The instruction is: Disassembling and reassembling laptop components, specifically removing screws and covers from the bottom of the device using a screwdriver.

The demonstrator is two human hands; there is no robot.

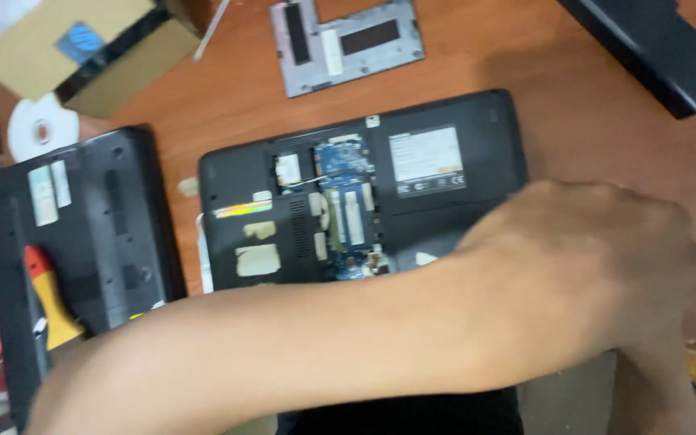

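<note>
One head view was all there was, and it was smeared by motion. The left hand (598, 258) reached across from the lower left, its forearm barring the bottom of the frame. It lay knuckles-up over the near right corner of the black laptop (445, 161). I could not tell whether its fingers were spread or pinched on anything. Of the right hand only a forearm (658, 387) showed, rising under the left hand. Its grip could not be told either.

The laptop lay bottom-up in the middle of the wooden desk (573, 121). Its service bay (324, 209) was uncovered. The grey cover panel (348, 40) lay well apart, farther up the desk.

The risk, as I judged it, sat in that bay. A sleeve, a wrist or a dragged arm could have brushed the bare blue circuit board (346, 201) or snagged the thin white lead beside it. Pressing on the corner could also have slid the laptop toward the desk's near edge.

As for containers, the bay held the board and pale slot-like parts. The cardboard box (82, 48) at the top left showed no contents from this angle, possibly being shut. A white disc (38, 129) lay just beside it. A second black laptop (82, 217) lay to the left, with an orange and yellow tool handle (50, 298) resting on it.
</note>
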